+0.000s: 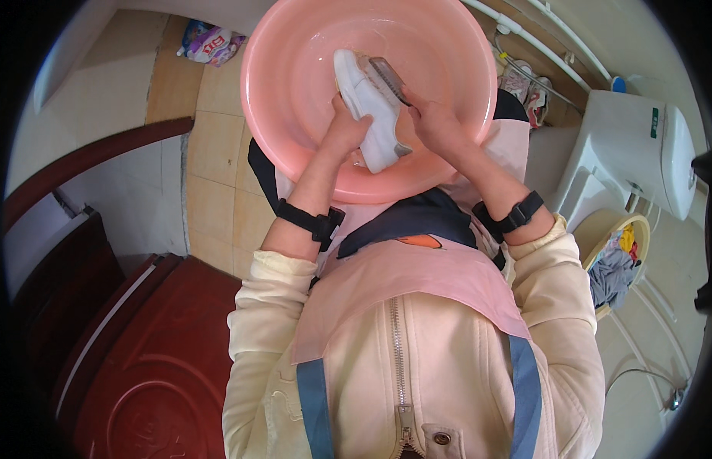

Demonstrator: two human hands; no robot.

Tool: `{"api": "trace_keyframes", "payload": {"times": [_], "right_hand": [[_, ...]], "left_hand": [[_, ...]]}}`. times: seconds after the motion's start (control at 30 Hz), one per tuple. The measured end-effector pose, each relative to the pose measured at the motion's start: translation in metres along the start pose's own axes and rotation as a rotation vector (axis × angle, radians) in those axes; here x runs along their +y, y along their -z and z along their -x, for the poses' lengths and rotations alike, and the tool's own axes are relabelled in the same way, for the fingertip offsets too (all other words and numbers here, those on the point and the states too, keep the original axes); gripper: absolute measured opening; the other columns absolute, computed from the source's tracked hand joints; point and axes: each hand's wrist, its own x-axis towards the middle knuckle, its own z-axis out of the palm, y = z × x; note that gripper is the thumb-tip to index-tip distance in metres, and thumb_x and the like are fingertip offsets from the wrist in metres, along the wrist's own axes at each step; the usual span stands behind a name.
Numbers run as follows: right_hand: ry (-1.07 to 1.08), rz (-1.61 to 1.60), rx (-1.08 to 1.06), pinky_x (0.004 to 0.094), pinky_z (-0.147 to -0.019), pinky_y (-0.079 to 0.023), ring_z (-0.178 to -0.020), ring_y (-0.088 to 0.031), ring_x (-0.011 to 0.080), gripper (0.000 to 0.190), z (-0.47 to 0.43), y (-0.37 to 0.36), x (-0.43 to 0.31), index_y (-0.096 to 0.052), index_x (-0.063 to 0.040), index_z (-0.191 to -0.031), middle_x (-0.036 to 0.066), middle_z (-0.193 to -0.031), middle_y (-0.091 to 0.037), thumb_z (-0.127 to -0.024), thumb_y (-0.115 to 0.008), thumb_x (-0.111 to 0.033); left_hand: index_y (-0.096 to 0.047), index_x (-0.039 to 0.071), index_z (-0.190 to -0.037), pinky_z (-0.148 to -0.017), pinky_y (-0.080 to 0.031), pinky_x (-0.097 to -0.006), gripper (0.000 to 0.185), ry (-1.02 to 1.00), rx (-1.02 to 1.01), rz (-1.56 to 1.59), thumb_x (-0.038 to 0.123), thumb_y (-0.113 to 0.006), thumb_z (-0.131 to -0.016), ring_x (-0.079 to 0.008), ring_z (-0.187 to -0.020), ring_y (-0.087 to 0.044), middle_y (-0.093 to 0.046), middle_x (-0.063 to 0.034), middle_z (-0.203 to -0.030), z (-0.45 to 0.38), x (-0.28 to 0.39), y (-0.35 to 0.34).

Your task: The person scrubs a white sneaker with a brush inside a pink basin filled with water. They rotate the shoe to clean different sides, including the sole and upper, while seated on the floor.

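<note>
A large pink plastic basin (270, 132) sits before me, over my lap, with a little clear water in it. My left hand (347, 126) grips a white shoe (374, 115) by its side, holding it tilted inside the basin. The shoe's toe points away from me and its heel lies near the basin's front wall. In my right hand (433, 117) is a scrub brush (388, 77) with a dark back. Its bristles rest against the shoe's upper, near the opening. My left fingertips are hidden beneath the shoe.
To the right stand a white toilet (614, 143) and a yellow basket (643, 229) of clothes (611, 275). Sneakers (528, 86) lie behind, near white pipes (539, 34). A detergent bag (215, 46) is at far left on the tiled floor (212, 166). A red door (161, 356) is at lower left.
</note>
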Motion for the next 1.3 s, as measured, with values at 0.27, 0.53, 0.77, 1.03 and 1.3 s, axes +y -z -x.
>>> {"api": "trace_keyframes", "payload": {"times": [0.27,0.53,0.77,1.03,1.3], "right_hand": [[0.02,-0.226,0.047,0.0326,-0.091,-0.042,-0.104,-0.058,0.0319,0.044,0.004,-0.022,0.011,-0.04,-0.003,-0.134,0.023,-0.115,-0.058,-0.09,-0.044,-0.008],[0.278,-0.081,0.007,0.0373,-0.078,-0.046,-0.093,-0.059,0.0329,0.042,0.04,0.01,-0.013,-0.048,-0.015,-0.131,0.021,-0.102,-0.057,-0.089,-0.046,-0.008],[0.243,0.199,0.288,0.0396,-0.064,-0.045,-0.068,-0.057,0.0301,0.044,0.007,0.021,0.004,-0.054,-0.026,-0.125,0.014,-0.073,-0.051,-0.086,-0.051,-0.007],[0.185,0.25,0.236,0.0364,-0.063,-0.046,-0.065,-0.056,0.0269,0.033,0.007,0.002,-0.003,-0.061,-0.026,-0.118,0.012,-0.07,-0.05,-0.088,-0.055,-0.014],[0.39,0.122,0.185,0.0354,-0.064,-0.045,-0.066,-0.055,0.0253,0.038,0.008,-0.011,0.001,-0.055,-0.023,-0.124,0.013,-0.073,-0.053,-0.09,-0.049,-0.009]], "left_hand": [[-0.023,-0.001,-0.134,-0.08,-0.05,-0.0502,0.061,0.316,-0.184,0.041,0.032,-0.051,-0.091,-0.037,-0.11,-0.051,-0.046,-0.0201,-0.126,-0.006,-0.013,-0.006],[-0.033,0.002,-0.131,-0.069,-0.051,-0.0339,0.055,0.231,-0.146,0.5,0.042,-0.042,-0.094,-0.0204,-0.094,-0.059,-0.054,-0.0125,-0.113,-0.002,-0.023,0.003],[-0.029,0.001,-0.137,-0.092,-0.044,-0.0357,0.056,0.171,-0.075,0.491,0.041,-0.031,-0.098,-0.0221,-0.114,-0.05,-0.046,-0.014,-0.128,0.02,0.007,0.014],[-0.028,0.001,-0.137,-0.096,-0.042,-0.0372,0.057,0.198,-0.079,0.679,0.042,-0.032,-0.098,-0.0241,-0.117,-0.048,-0.044,-0.0145,-0.131,0.013,0.001,0.012],[-0.03,0.0,-0.136,-0.096,-0.041,-0.0345,0.052,0.146,-0.025,0.653,0.037,-0.026,-0.099,-0.0232,-0.116,-0.048,-0.046,-0.0148,-0.129,0.004,-0.012,0.007]]}}
